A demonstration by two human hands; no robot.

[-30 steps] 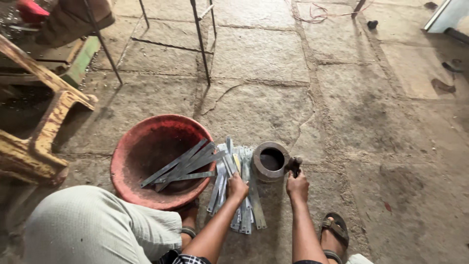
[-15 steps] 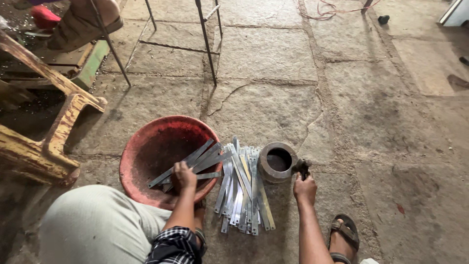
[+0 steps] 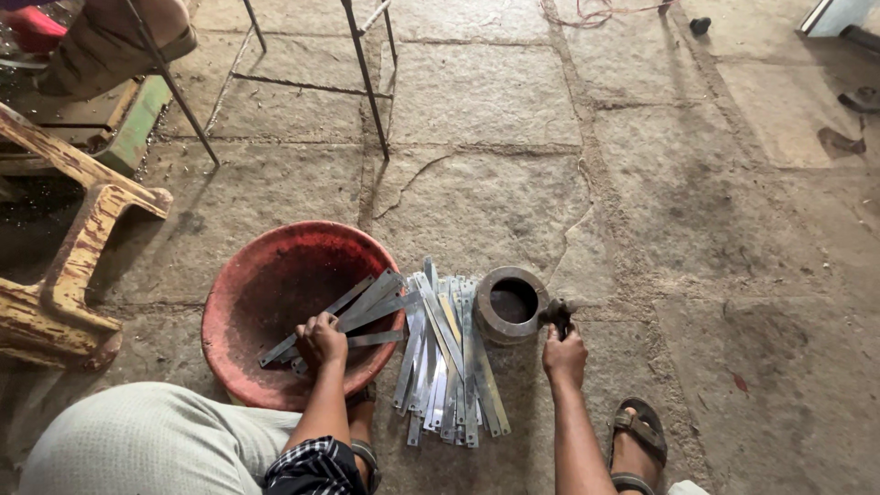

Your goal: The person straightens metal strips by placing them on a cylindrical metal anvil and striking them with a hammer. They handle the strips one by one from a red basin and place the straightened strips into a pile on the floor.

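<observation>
My left hand (image 3: 320, 339) reaches into a red basin (image 3: 240, 284) and closes on flat metal strips (image 3: 359, 304) lying inside it. A pile of several more flat metal strips (image 3: 446, 353) lies on the stone floor just right of the basin. Beside that pile stands a short metal ring (image 3: 510, 304) with a dark hollow middle. My right hand (image 3: 565, 355) is closed around a small dark tool (image 3: 556, 314) that rests right next to the ring.
A worn wooden stool (image 3: 69, 266) stands at the left. Thin metal frame legs (image 3: 367, 78) rise at the top middle. My bent knee in light trousers (image 3: 147, 449) fills the bottom left, and my sandalled foot (image 3: 639, 440) is at the bottom right.
My left hand moved from the strip pile on the floor leftwards into the red basin and took hold of strips there. My right hand has stayed on the dark tool beside the ring.
</observation>
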